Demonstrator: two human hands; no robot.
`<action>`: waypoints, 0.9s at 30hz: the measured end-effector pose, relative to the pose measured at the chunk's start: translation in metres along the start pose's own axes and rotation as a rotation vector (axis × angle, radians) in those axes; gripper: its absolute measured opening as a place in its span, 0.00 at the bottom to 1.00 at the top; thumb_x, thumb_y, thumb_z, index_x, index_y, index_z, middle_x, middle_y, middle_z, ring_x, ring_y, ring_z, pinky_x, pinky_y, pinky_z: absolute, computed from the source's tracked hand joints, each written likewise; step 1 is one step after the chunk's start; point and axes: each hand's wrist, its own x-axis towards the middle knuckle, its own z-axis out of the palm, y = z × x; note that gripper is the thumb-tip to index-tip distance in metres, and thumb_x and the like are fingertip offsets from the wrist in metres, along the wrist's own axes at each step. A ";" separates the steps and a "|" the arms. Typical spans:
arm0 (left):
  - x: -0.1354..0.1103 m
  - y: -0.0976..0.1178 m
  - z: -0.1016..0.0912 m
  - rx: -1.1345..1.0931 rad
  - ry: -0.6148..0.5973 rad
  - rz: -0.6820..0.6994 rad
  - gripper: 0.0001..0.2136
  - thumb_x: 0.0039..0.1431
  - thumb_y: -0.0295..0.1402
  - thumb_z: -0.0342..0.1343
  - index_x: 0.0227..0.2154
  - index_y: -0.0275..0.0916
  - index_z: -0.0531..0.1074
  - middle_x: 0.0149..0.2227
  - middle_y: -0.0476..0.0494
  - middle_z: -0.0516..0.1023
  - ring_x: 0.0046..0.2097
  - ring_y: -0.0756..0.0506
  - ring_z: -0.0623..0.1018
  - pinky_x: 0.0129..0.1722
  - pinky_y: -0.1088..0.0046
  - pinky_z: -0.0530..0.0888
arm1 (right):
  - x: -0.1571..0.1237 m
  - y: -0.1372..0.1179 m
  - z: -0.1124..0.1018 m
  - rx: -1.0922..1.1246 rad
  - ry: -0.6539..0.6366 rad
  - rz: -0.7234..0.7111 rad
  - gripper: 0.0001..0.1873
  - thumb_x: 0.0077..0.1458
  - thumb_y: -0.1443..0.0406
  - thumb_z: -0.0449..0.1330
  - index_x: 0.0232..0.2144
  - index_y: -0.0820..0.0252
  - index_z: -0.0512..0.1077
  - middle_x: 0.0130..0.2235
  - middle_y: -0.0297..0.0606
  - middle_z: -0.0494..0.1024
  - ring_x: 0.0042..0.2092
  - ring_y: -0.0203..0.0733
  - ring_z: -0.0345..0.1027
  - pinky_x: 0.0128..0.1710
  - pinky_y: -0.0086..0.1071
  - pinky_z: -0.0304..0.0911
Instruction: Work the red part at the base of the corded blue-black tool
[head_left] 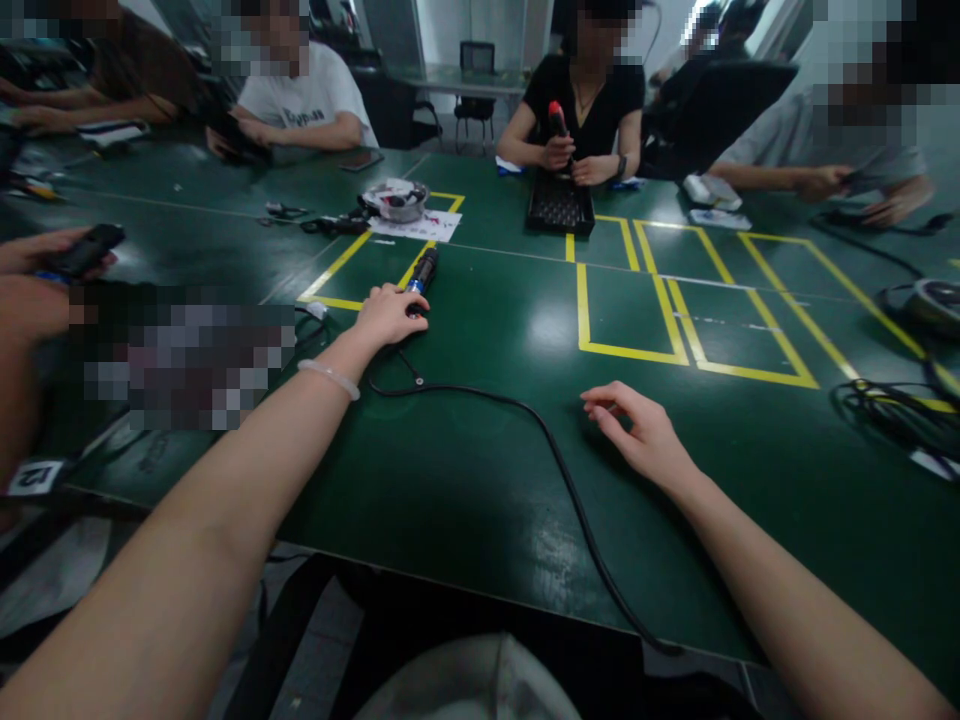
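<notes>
My left hand (390,315), a pale bracelet on its wrist, reaches across the green table (480,470). Its fingers and thumb close around the near end of a black cylindrical tool (425,268) with a blue band. The palm side of this grip is hidden. A black cable (525,405) loops from just below that hand and runs to the table's near edge; whether it joins the tool, I cannot tell. Over the table at the right, my right hand (634,425) holds nothing, its fingers loosely bent and the thumb a little apart.
Yellow tape outlines (637,355) mark the tabletop. Beyond my left hand stands a clear round container (397,200) on a paper sheet. A person opposite holds a red-topped tool over a black tray (561,210). Coiled black cables (892,410) lie far right. Other people sit around.
</notes>
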 end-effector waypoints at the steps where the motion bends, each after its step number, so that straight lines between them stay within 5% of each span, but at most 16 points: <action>1: 0.005 -0.008 -0.001 0.012 -0.003 -0.025 0.23 0.54 0.44 0.56 0.53 0.50 0.75 0.55 0.38 0.66 0.57 0.33 0.64 0.57 0.54 0.63 | 0.000 -0.001 0.000 -0.010 -0.005 0.000 0.10 0.65 0.65 0.53 0.45 0.57 0.72 0.39 0.40 0.77 0.38 0.42 0.73 0.37 0.35 0.69; 8: 0.021 -0.029 0.001 0.078 -0.023 -0.118 0.28 0.59 0.44 0.49 0.62 0.47 0.67 0.61 0.34 0.62 0.61 0.29 0.62 0.57 0.50 0.63 | 0.001 -0.003 0.001 -0.041 -0.037 -0.004 0.10 0.65 0.65 0.53 0.44 0.57 0.72 0.38 0.40 0.76 0.38 0.42 0.73 0.36 0.34 0.67; 14: 0.008 -0.018 0.005 0.096 0.062 -0.136 0.35 0.64 0.44 0.42 0.71 0.38 0.42 0.61 0.25 0.62 0.59 0.26 0.65 0.54 0.47 0.65 | 0.001 -0.001 0.002 -0.052 -0.052 -0.026 0.09 0.65 0.65 0.53 0.43 0.58 0.72 0.38 0.40 0.77 0.39 0.42 0.72 0.37 0.35 0.67; 19: 0.002 -0.017 0.001 0.135 0.011 -0.131 0.30 0.66 0.45 0.38 0.68 0.37 0.52 0.57 0.25 0.66 0.57 0.28 0.67 0.54 0.48 0.66 | 0.002 -0.004 0.001 -0.046 -0.051 -0.041 0.09 0.65 0.66 0.52 0.41 0.58 0.72 0.38 0.41 0.77 0.38 0.42 0.72 0.39 0.36 0.67; 27: 0.002 -0.015 -0.005 0.168 -0.044 -0.130 0.38 0.61 0.51 0.47 0.69 0.37 0.47 0.58 0.22 0.66 0.57 0.25 0.68 0.51 0.50 0.67 | 0.002 -0.006 0.002 -0.044 -0.047 -0.058 0.09 0.64 0.66 0.52 0.40 0.57 0.73 0.37 0.41 0.77 0.38 0.43 0.72 0.38 0.37 0.68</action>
